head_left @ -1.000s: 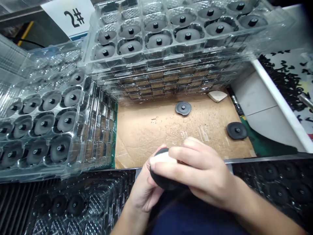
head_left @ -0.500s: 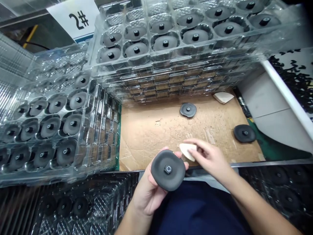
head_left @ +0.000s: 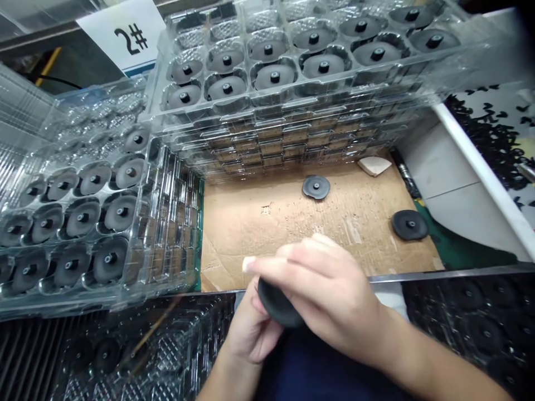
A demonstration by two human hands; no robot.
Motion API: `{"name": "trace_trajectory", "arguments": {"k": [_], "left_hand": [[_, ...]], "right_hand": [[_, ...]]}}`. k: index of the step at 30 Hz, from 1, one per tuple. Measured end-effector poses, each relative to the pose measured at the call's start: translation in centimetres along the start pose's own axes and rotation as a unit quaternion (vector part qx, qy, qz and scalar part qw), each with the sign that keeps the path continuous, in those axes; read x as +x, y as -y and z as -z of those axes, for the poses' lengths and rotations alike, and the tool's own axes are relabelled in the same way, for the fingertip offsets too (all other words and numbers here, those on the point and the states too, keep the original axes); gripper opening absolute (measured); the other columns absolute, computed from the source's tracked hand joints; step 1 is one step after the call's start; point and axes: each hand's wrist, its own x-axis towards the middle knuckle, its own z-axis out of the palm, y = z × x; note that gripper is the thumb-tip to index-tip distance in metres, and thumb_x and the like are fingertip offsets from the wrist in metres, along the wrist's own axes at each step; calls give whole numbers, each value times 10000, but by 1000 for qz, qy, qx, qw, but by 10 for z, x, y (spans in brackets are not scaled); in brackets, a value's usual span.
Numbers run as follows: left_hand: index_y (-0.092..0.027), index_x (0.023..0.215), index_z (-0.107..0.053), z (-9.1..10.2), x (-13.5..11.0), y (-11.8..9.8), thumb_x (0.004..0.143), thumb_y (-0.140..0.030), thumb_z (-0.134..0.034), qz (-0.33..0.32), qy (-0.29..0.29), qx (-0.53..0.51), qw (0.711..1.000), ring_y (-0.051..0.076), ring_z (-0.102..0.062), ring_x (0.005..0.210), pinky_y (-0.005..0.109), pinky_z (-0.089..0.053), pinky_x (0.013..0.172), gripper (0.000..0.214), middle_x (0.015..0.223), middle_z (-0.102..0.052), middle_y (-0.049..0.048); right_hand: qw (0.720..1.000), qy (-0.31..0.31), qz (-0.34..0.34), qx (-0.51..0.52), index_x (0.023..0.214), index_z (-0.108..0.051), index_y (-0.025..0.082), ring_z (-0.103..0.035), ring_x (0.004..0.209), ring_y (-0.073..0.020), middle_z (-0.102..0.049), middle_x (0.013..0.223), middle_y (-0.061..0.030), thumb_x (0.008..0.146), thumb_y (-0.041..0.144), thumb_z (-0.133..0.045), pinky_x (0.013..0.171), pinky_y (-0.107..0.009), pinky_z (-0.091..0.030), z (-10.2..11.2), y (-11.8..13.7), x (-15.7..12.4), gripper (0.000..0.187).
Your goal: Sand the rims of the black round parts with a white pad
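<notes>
A black rounded disc (head_left: 278, 306) is gripped at its edge by my left hand (head_left: 253, 331), low in the middle of the view. My right hand (head_left: 326, 284) lies across the top of the disc and hides most of it, including its centre stub. A bit of the white wedge-shaped pad (head_left: 248, 264) pokes out at my right fingertips, with the rest covered by my fingers. Beyond my hands, one similar black disc (head_left: 316, 187) rests on the cardboard (head_left: 234, 228), and a second black disc (head_left: 410, 224) lies near its right edge.
Clear plastic trays (head_left: 167, 223) of black discs are stacked at the left, and another tray stack (head_left: 267, 120) stands at the back. Another white wedge (head_left: 374, 165) sits at the cardboard's far right. Small black pieces (head_left: 489, 133) are scattered beyond a white panel (head_left: 451, 161).
My right hand has moved left with the white pad, from beside the disc to over it. My left hand still holds the disc, and the view has shifted slightly.
</notes>
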Motion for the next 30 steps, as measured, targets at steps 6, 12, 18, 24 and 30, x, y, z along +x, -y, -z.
{"name": "trace_trajectory", "arguments": {"k": [6,12,18,24,30], "left_hand": [[-307,1013,-688,5,3,3,467,-316,-874,-72,18,-22,997,166,-650,944,222,-502,845,577,1046,-709,-19],[-324,1013,-677,-8,-4,1,577,-207,-825,-87,50,-21,995,201,-645,1001,273,-501,882,475,1080,-688,-24],[-325,1037,-661,-10,-5,3,569,-215,-830,-67,36,-10,997,201,-644,1004,256,-497,871,510,1096,-678,-15],[-266,1128,-618,-10,-6,12,598,-294,-814,-50,-5,28,998,238,-622,1040,295,-490,905,566,1146,-672,50],[-285,1075,-645,-5,-14,11,576,-170,-819,-53,-19,27,998,165,-642,984,219,-495,860,541,1061,-699,-11]], "right_hand": [[970,63,-196,130,968,-682,162,-605,675,-151,-681,796,-36,868,106,-498,617,-266,-458,9,3,-23,217],[822,-32,-360,440,953,-701,213,-634,697,-138,-715,882,-33,836,285,-627,543,-203,-472,7,-35,-52,156],[854,-159,-353,347,1015,-682,255,-610,682,-130,-694,876,-22,871,311,-597,509,-188,-465,10,-39,-60,176],[976,-103,-103,162,1126,-600,165,-622,880,-161,-668,992,-59,889,124,-510,764,-254,-521,17,8,-29,257],[974,108,-96,173,968,-650,142,-600,728,-137,-652,825,-39,882,75,-455,675,-243,-505,9,16,-12,223]]}}
